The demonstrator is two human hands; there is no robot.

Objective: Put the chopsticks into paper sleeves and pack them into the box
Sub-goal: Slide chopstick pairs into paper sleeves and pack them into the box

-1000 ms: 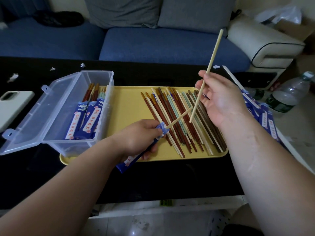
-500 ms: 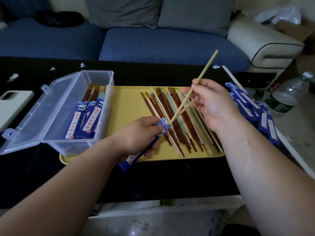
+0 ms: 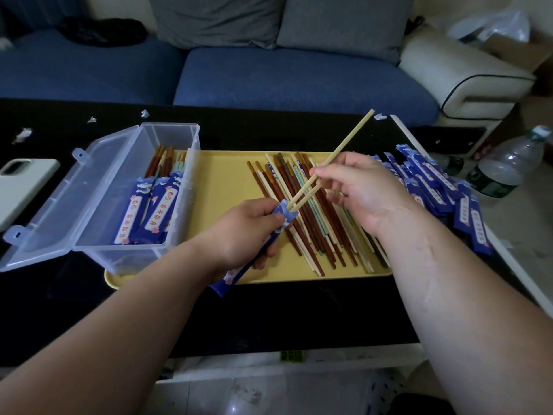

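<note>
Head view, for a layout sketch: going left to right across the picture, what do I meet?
White phone, clear box, left hand gripping a paper sleeve, right hand pinching two chopsticks, pile of blue sleeves, water bottle.

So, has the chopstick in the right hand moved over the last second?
Yes. Against the yellow tray, the chopstick has tilted lower and slid left, its tip now at the mouth of the sleeve.

sleeve [image 3: 284, 215] midsection under left hand [image 3: 242, 235]
</note>
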